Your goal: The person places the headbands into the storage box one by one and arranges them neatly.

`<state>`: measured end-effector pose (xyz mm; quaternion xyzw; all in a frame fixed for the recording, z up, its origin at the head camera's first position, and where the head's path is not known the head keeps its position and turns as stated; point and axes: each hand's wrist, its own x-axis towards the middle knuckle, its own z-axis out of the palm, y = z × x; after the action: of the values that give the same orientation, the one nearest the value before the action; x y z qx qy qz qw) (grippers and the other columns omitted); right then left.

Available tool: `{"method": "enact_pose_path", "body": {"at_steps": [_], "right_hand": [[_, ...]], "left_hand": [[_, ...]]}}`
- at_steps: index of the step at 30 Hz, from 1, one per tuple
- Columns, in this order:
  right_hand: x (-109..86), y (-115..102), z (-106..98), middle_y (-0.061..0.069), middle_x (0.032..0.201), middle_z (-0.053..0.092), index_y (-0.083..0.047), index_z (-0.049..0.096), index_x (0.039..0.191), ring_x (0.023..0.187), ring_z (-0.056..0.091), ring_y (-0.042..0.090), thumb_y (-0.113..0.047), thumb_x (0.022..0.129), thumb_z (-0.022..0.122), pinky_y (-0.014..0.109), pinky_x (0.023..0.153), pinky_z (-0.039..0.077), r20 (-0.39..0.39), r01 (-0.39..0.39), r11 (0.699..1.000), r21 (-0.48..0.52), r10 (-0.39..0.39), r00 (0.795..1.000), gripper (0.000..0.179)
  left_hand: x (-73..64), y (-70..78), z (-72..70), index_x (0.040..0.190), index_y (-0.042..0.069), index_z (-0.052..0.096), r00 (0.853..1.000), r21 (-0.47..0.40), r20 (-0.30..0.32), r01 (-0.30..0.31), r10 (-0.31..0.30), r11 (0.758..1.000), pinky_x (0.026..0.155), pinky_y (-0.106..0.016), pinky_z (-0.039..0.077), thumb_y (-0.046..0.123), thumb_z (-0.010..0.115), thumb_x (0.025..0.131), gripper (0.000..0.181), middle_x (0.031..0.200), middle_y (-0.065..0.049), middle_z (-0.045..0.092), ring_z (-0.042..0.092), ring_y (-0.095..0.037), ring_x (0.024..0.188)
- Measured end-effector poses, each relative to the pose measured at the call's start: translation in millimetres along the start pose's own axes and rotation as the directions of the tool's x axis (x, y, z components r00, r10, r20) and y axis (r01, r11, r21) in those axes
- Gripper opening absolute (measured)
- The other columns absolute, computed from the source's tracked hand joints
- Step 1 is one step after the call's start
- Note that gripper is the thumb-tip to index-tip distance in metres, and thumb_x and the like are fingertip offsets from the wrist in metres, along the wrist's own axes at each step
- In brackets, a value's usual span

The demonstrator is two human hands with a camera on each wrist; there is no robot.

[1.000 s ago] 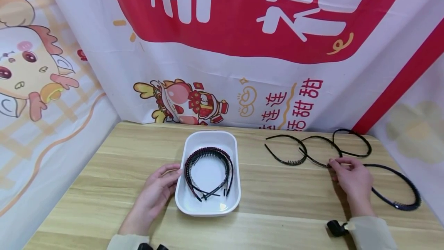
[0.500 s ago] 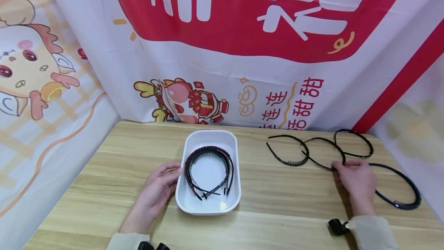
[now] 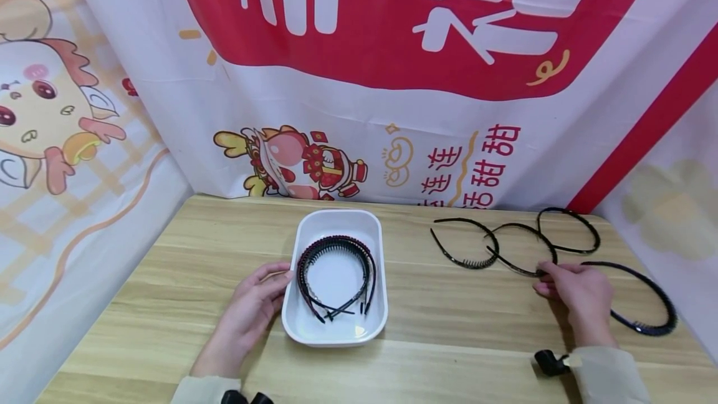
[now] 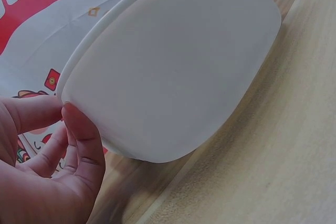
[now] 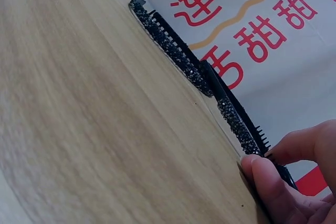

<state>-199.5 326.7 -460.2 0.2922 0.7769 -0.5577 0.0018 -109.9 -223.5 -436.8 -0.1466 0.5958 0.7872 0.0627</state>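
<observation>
My left hand [image 3: 252, 307] holds the left rim of a white plastic tub [image 3: 336, 336], thumb and forefinger pinching its edge in the left wrist view. Inside the tub lies a pile of dark headbands [image 3: 339, 240], some with comb teeth. Over at the right, my right hand [image 3: 580, 295] pinches a black headband [image 3: 551, 247] between thumb and forefinger. The right wrist view shows that headband's glittery outer face [image 5: 237, 124] and comb teeth. One end of it crosses another glittery headband [image 3: 482, 227] lying to its left. My other right fingers are partly hidden.
Behind the held headband, a thin black headband [image 3: 589, 226] lies by the back edge. A wider one [image 3: 662, 297] is right of my right hand. The wooden table [image 3: 437, 360] meets a printed cloth [image 3: 392, 142] at the back.
My right hand has shifted slightly right and nearer the front, still at the headband, which has moved a little with it. My left hand stays at the tub.
</observation>
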Motion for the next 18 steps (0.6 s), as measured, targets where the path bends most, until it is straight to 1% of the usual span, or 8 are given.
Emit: {"method": "enact_pose_path", "body": {"at_steps": [4,6,9,11,13,16,18], "right_hand": [[-1.4,-0.5,-1.1,-0.008,0.063,0.075,0.011,0.054,0.146,0.060,0.077,0.010,-0.032,0.104,0.070,0.028,0.063,0.065,0.015,0.010,0.999,-0.041,-0.010,1.000,0.062],[-2.6,-1.5,-0.8,-0.008,0.063,0.075,0.012,0.050,0.149,0.060,0.077,0.010,-0.033,0.102,0.072,0.028,0.063,0.065,0.011,0.011,0.998,-0.056,-0.010,1.000,0.069],[-4.0,-3.2,0.3,-0.010,0.063,0.074,0.012,0.043,0.154,0.058,0.076,0.010,-0.037,0.097,0.075,0.025,0.061,0.064,-0.006,0.027,0.991,-0.129,-0.028,1.000,0.081],[-4.8,-4.2,0.9,-0.010,0.063,0.074,0.011,0.040,0.156,0.057,0.076,0.011,-0.037,0.095,0.075,0.023,0.060,0.063,-0.014,0.033,0.986,-0.162,-0.036,0.999,0.086],[-5.4,-4.6,0.9,-0.010,0.062,0.073,0.011,0.041,0.156,0.056,0.075,0.010,-0.040,0.095,0.073,0.015,0.059,0.058,-0.021,0.044,0.976,-0.215,-0.049,0.999,0.085],[-6.4,-4.3,0.6,-0.009,0.063,0.075,0.010,0.043,0.155,0.057,0.076,0.010,-0.038,0.097,0.070,0.010,0.059,0.053,-0.020,0.036,0.977,-0.209,-0.041,0.999,0.081],[-6.7,-3.9,0.5,-0.009,0.063,0.075,0.009,0.044,0.155,0.058,0.076,0.009,-0.037,0.098,0.069,0.010,0.060,0.054,-0.018,0.028,0.985,-0.170,-0.031,0.999,0.078]], "left_hand": [[-0.1,0.4,0.0,0.118,0.014,0.067,1.000,0.002,0.002,0.003,-0.003,1.000,0.091,-0.026,0.061,0.004,0.066,0.102,0.019,0.107,0.005,0.077,0.071,-0.013,0.098],[0.0,0.5,-0.1,0.118,0.014,0.067,1.000,0.002,0.003,0.003,-0.003,1.000,0.091,-0.026,0.061,0.004,0.066,0.103,0.018,0.108,0.005,0.077,0.071,-0.013,0.098],[0.1,0.6,-0.3,0.118,0.014,0.067,1.000,0.003,0.002,0.003,-0.003,1.000,0.091,-0.027,0.061,0.004,0.066,0.103,0.018,0.108,0.004,0.077,0.071,-0.013,0.098],[0.1,0.7,-0.5,0.118,0.014,0.067,1.000,0.004,0.002,0.003,-0.003,1.000,0.092,-0.027,0.061,0.004,0.066,0.103,0.019,0.109,0.004,0.077,0.071,-0.013,0.099],[0.1,0.6,-0.6,0.119,0.014,0.067,1.000,0.006,0.001,0.002,-0.002,1.000,0.092,-0.027,0.061,0.004,0.066,0.103,0.019,0.109,0.004,0.076,0.071,-0.013,0.100],[0.2,0.4,-0.7,0.118,0.014,0.067,1.000,0.006,-0.002,0.002,-0.002,1.000,0.092,-0.027,0.060,0.004,0.066,0.103,0.018,0.109,0.004,0.076,0.071,-0.013,0.100],[0.2,0.3,-0.7,0.117,0.015,0.068,1.000,0.005,-0.002,0.004,-0.004,1.000,0.091,-0.027,0.060,0.004,0.066,0.103,0.018,0.108,0.004,0.076,0.071,-0.013,0.099]]}}
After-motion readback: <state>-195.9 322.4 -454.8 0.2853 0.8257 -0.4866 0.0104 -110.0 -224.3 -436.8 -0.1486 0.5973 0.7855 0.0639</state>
